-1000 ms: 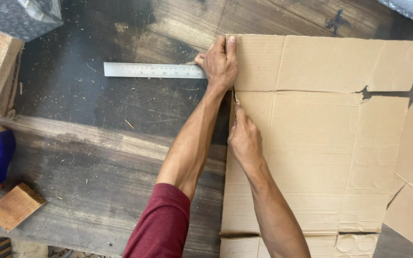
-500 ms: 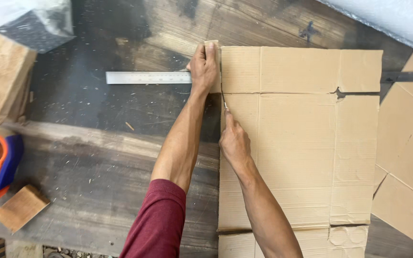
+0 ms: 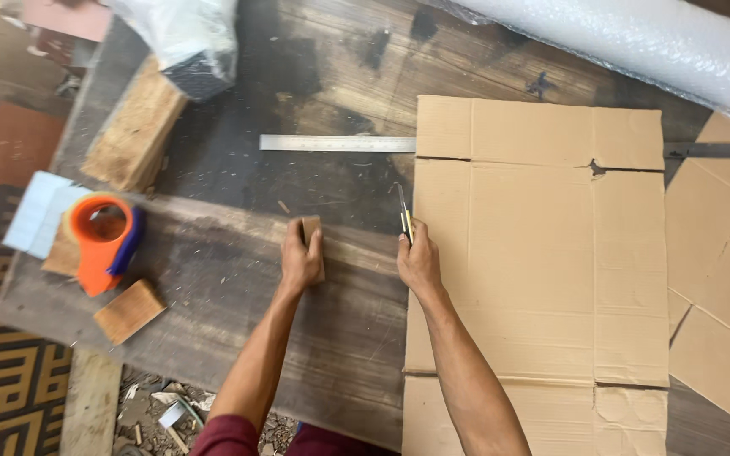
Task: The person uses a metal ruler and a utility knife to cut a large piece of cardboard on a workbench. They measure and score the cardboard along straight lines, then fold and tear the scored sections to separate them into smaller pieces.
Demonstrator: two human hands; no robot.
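Observation:
A flattened brown cardboard sheet (image 3: 542, 245) lies on the dark wooden workbench (image 3: 238, 295). My right hand (image 3: 420, 262) rests at the sheet's left edge, shut on a utility knife (image 3: 404, 215) whose blade points away from me. Left of it, my left hand (image 3: 300, 257) holds a small cut strip of cardboard (image 3: 312, 232) flat on the bench. A steel ruler (image 3: 335, 143) lies across the bench and runs under the sheet's top flaps.
An orange and blue tape dispenser (image 3: 103, 241), a small wood block (image 3: 128, 311) and a rough timber block (image 3: 137, 127) sit at the left. A bubble-wrap roll (image 3: 635, 42) lies along the far edge. More cardboard pieces (image 3: 720, 253) lie at the right.
My left hand left the sheet's top corner and came down toward me with a cut-off cardboard strip. My right hand drew the knife back. The camera view shifted left.

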